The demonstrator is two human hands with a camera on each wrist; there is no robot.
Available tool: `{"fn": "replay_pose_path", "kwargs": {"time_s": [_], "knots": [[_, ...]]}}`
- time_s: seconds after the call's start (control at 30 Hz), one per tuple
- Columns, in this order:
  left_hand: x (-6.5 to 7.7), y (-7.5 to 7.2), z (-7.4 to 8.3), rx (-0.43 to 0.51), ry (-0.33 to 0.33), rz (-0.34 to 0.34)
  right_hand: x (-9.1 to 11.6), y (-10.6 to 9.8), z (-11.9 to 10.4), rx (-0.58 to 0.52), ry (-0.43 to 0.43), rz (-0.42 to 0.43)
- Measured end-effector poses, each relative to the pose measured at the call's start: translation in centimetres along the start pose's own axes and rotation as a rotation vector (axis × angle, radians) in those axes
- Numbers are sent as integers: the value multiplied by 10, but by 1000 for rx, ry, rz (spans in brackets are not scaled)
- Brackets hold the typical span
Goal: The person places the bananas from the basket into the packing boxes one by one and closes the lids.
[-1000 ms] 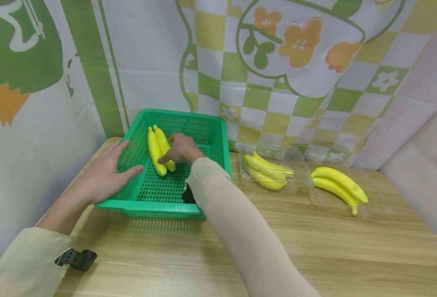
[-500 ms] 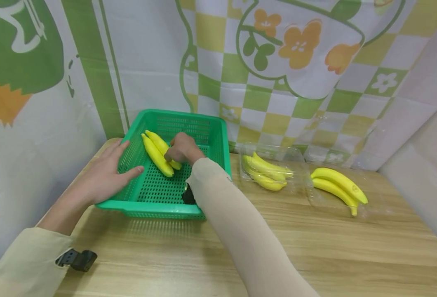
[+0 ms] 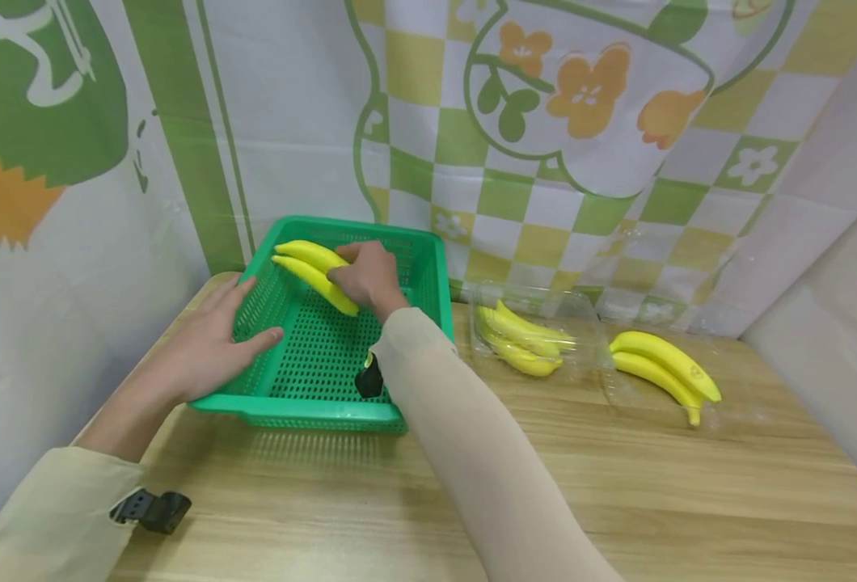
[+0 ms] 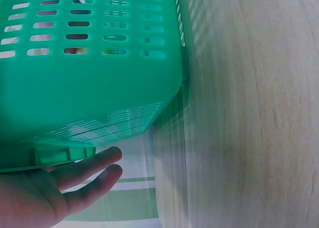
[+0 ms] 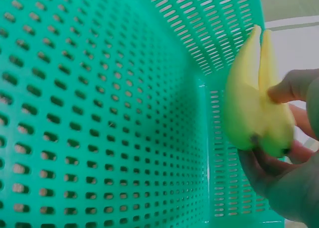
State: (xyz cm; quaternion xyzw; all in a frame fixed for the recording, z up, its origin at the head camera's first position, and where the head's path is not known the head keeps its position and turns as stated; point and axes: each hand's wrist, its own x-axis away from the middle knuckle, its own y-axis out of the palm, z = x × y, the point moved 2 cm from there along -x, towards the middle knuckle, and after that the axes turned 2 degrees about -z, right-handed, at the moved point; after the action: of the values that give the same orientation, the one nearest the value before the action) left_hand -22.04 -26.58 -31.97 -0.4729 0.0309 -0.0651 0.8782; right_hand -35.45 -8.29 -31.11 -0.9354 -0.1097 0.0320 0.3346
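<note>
Two bananas (image 3: 310,273) lie side by side in my right hand (image 3: 372,276), above the floor of the green plastic basket (image 3: 305,406). In the right wrist view, the thumb presses on one of the bananas (image 5: 244,98) while fingers support them from below. My left hand (image 3: 199,343) rests on the basket's left rim, thumb over the inside. The left wrist view shows that hand's straight, spread fingers (image 4: 94,168) below the rim, outside the basket; its thumb is hidden there.
Right of the basket, a clear plastic clamshell box (image 3: 538,301) contains several bananas (image 3: 526,339). Farther right, two more bananas (image 3: 661,368) lie on its clear open lid side. A patterned curtain (image 3: 465,162) hangs behind the wooden table (image 3: 545,485).
My right hand has raised the two bananas from the basket floor and carried them toward its far side, turning their tips leftward. The left hand and basket have stayed put.
</note>
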Motion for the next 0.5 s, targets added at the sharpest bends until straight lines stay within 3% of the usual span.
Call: {"fn": "replay_pose_path", "kwargs": {"time_s": [0.27,0.5], "knots": [[1,-1,0,-1,8,8,1,-10,-4,-235,-70,149],[1,-1,1,6,13,16,4,-14,-5,-289,-119,226]]}}
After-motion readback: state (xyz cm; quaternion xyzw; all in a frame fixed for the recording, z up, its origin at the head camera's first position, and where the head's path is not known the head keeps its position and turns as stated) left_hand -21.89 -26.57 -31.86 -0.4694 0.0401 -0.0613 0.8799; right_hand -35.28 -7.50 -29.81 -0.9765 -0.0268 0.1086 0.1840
